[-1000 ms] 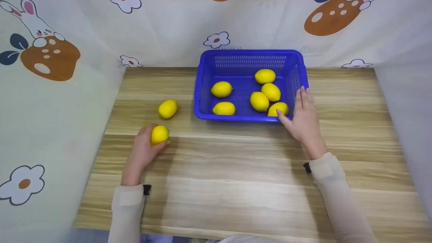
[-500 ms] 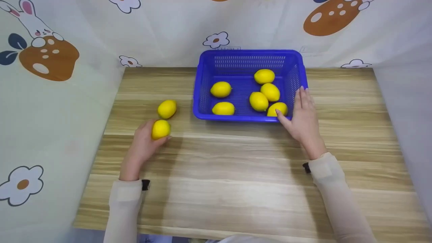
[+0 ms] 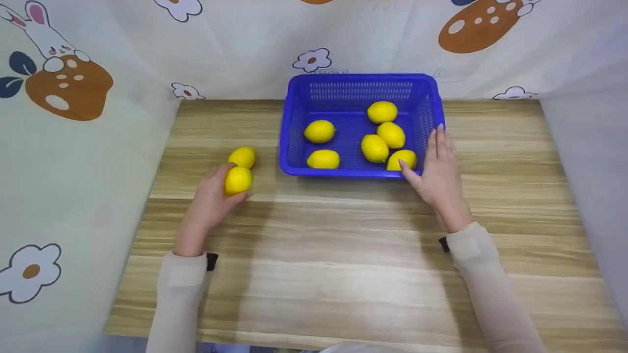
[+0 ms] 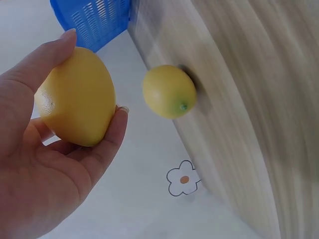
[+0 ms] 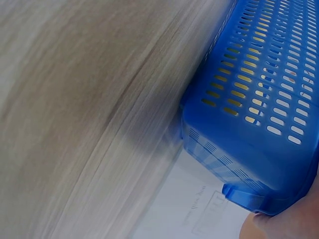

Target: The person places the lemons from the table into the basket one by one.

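Observation:
My left hand (image 3: 211, 201) grips a lemon (image 3: 239, 181) between thumb and fingers. The left wrist view shows this lemon (image 4: 77, 97) held up off the table. Just beyond it lies another lemon (image 3: 242, 156), partly covered in the head view; its greenish tip faces the left wrist camera. A blue plastic basket (image 3: 353, 173) with slotted walls stands at the back, with several lemons (image 3: 375, 148) inside. My right hand (image 3: 441, 179) rests on its right rim near the front corner, fingers straight. The thumb reaches over the front edge, by a lemon (image 3: 403, 160).
The wooden table (image 3: 343, 264) spreads in front of the basket and to both sides. A pale curtain (image 3: 245, 44) printed with flowers and a rabbit hangs behind the table and at the left.
My left hand, with the lemon in its grip, has moved away from me and slightly right, closer to the loose lemon. My right hand stays at the basket.

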Demonstrator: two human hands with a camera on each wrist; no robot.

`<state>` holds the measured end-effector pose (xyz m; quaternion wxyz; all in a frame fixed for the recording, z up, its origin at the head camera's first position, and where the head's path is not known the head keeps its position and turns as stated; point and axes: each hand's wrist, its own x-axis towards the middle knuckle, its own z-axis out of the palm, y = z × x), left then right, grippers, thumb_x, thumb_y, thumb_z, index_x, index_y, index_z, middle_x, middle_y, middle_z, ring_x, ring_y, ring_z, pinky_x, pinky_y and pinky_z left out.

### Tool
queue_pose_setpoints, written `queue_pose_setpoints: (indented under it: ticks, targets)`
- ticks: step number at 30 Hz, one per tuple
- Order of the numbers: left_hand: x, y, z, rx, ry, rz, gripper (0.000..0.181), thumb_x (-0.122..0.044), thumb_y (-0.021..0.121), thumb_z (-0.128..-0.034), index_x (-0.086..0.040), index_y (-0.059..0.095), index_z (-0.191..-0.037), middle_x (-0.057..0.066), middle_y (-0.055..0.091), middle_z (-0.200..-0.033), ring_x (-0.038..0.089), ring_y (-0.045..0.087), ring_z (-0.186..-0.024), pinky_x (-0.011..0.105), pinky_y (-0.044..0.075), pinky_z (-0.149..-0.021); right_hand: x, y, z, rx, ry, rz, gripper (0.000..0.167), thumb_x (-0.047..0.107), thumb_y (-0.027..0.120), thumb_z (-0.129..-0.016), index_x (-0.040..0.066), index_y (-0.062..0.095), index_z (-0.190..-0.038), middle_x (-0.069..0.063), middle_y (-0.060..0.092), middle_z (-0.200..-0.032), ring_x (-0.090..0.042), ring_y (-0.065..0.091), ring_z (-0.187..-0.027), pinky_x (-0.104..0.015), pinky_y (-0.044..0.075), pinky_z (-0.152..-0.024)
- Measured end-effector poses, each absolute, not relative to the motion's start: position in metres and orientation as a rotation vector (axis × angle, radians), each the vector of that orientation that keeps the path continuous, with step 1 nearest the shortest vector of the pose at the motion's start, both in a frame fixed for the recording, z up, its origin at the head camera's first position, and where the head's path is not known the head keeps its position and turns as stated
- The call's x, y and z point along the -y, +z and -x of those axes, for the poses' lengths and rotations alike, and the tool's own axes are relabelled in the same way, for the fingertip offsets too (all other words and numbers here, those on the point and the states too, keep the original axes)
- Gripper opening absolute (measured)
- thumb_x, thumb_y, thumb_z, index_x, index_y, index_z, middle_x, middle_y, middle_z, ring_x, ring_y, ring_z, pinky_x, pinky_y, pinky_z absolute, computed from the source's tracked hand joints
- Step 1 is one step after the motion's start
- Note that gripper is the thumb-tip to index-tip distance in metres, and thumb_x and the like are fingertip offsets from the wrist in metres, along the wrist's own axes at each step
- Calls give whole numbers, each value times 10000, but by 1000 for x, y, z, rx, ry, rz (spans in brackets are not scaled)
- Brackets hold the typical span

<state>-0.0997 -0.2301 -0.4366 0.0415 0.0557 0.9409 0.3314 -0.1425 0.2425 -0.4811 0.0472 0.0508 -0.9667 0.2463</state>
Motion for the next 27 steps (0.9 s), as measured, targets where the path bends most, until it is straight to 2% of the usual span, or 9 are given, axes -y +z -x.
queue_pose_setpoints:
  ticks: [6, 19, 27]
  targets:
    - [224, -432, 106, -2917, 1019, -238, 633, -113, 838, -906, 95, 524, -1414, 346, 601, -1303, 485, 606, -1145, 637, 499, -1035, -242, -480, 142, 2953, 761, -160, 991, 524, 554, -1020, -171, 156, -1605, -318, 44, -1731, -476, 64, -1616, -542, 39, -1332]
    - [203, -413, 127, -2904, 995, -330, 664, -120, 858, -888, 87, 528, -1426, 333, 588, -1357, 478, 583, -1223, 613, 488, -1074, -243, -481, 143, 2959, 760, -165, 988, 523, 552, -1022, -170, 157, -1605, -312, 45, -1732, -472, 63, -1617, -545, 46, -1332]
    - [190, -398, 138, -2898, 977, -385, 650, -146, 853, -902, 73, 530, -1422, 317, 606, -1335, 461, 605, -1170, 588, 521, -1039, -243, -480, 143, 2971, 754, -161, 995, 538, 544, -1025, -159, 146, -1613, -303, 36, -1736, -449, 42, -1625, -534, 38, -1333]
